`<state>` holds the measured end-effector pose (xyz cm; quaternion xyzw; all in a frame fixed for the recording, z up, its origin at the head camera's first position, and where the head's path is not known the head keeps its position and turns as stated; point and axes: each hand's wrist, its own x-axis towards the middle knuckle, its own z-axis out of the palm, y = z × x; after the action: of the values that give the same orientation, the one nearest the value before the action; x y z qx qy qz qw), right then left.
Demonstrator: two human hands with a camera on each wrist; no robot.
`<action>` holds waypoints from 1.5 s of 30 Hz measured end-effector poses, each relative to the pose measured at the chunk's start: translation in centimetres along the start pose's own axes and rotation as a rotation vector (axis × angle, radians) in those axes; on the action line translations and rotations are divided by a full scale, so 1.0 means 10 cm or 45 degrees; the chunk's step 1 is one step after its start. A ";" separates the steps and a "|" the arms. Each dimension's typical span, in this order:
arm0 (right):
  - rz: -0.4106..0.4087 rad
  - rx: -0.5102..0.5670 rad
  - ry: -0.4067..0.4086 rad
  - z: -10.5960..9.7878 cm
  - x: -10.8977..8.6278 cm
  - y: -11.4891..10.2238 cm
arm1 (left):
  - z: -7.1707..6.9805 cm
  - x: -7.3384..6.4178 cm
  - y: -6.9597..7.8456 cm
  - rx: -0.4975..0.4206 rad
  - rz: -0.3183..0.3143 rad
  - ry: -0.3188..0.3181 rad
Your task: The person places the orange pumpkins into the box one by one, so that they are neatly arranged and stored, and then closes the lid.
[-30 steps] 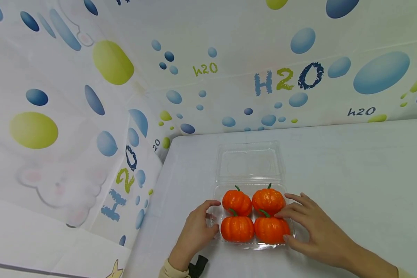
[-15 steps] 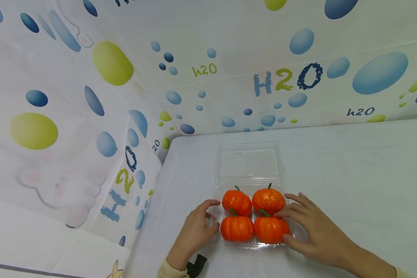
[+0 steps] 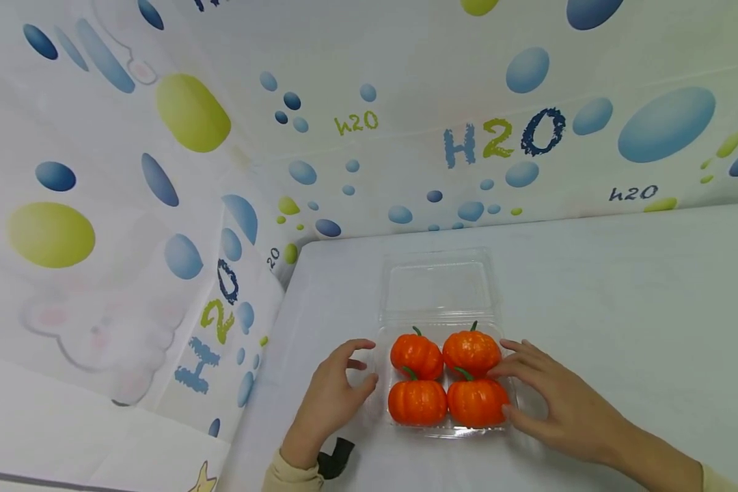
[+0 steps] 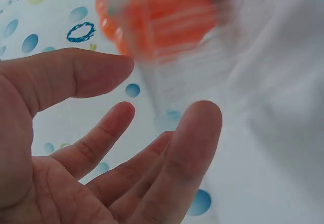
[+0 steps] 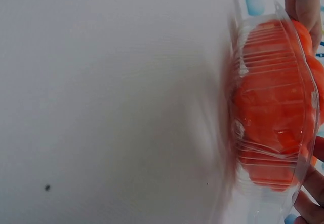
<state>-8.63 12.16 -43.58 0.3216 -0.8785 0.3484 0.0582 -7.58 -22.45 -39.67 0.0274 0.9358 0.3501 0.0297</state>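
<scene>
Several small orange toy pumpkins with green stems sit in two rows in a clear plastic clamshell box. Its lid is folded back flat on the table. My left hand stands off the box's left side, thumb and fingers spread around air. In the left wrist view, a gap separates its fingertips from the blurred box. At the right side, my right hand has its fingertips right at the rim, beside the right-hand pumpkins. The right wrist view shows the ribbed box wall close by, with fingers along its edge.
A white cloth covers the table. Behind it and to the left rise white sheets printed with blue and green dots and "H2O" lettering. A black strap piece shows at the left wrist.
My left hand has drawn back leftward from the box's left edge. The right hand has stayed at the right rim. The whole head view has shifted slightly.
</scene>
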 end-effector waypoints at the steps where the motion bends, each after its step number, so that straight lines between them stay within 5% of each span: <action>1: 0.016 -0.004 -0.010 -0.01 0.00 0.00 | -0.03 0.01 0.01 -0.003 0.003 0.009; 8: 0.105 0.033 -0.053 -0.09 0.08 0.02 | -0.19 0.12 0.08 -0.012 0.040 0.078; 16: 0.046 0.099 -0.012 -0.26 0.34 0.02 | -0.37 0.30 0.25 0.065 0.120 0.129; 31: -0.053 0.194 0.151 -0.60 0.90 -0.12 | -0.62 0.61 0.56 -0.079 0.456 0.247; 37: -0.078 0.364 0.200 -0.66 1.10 -0.12 | -0.76 0.72 0.58 -0.578 0.492 0.202; 40: -0.079 0.622 0.206 -0.71 1.18 -0.09 | -0.82 0.79 0.59 -0.872 0.427 0.184; 45: 0.014 1.156 0.212 -0.77 1.29 -0.01 | -0.81 0.91 0.54 -1.174 0.261 0.144</action>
<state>-19.68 10.34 -33.51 0.2809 -0.6311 0.7228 -0.0199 -17.10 -23.05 -30.36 0.0843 0.6754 0.7311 -0.0468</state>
